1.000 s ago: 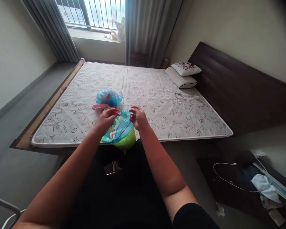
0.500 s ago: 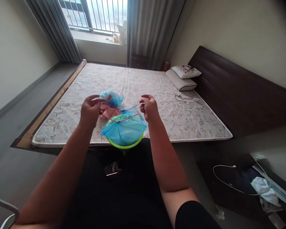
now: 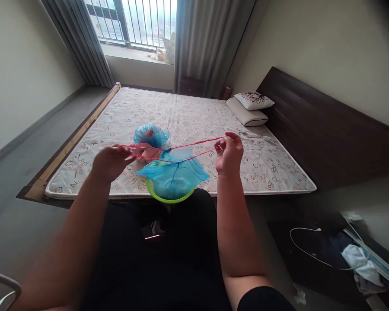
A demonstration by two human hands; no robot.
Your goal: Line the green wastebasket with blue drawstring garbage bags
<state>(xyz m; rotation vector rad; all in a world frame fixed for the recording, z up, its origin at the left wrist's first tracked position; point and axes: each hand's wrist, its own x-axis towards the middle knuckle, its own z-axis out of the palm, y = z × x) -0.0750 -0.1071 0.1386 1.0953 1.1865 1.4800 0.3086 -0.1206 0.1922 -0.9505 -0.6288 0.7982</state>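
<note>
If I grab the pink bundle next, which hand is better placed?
Probably the left hand: nearer the pink bundle; the right hand is right of the basket. Both hold the red cord, so the left would need to release it.

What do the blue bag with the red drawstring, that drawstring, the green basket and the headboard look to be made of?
Blue bag: thin, slightly shiny plastic film; see-through, creased.
Red drawstring: perhaps plastic ribbon; too thin to be sure.
Green basket: probably molded plastic, judging by its smooth, evenly colored rim.
Headboard: dark brown, faint sheen; possibly veneered wood or leatherette.
</note>
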